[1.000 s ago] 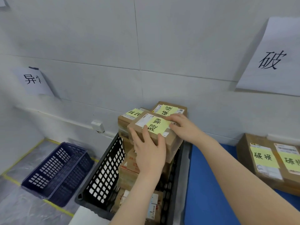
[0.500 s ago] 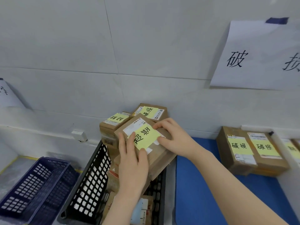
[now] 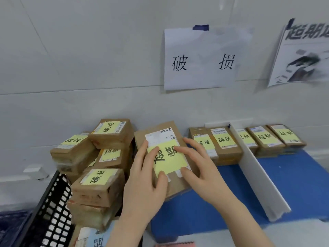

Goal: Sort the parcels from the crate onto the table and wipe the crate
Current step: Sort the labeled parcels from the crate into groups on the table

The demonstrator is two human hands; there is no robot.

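The parcel (image 3: pixel 167 157) lies tilted at the left edge of the blue table (image 3: pixel 293 184), beside the parcels stacked in the black crate (image 3: pixel 53 202). The left hand (image 3: pixel 144 189) and right hand (image 3: pixel 201 172) lie on top, fingers spread and nearly straight. Its underside is hidden. Bare blue surface runs right to a white divider (image 3: pixel 258 172).

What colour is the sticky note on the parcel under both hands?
Pale yellow sticky note with black handwriting; best in head view.
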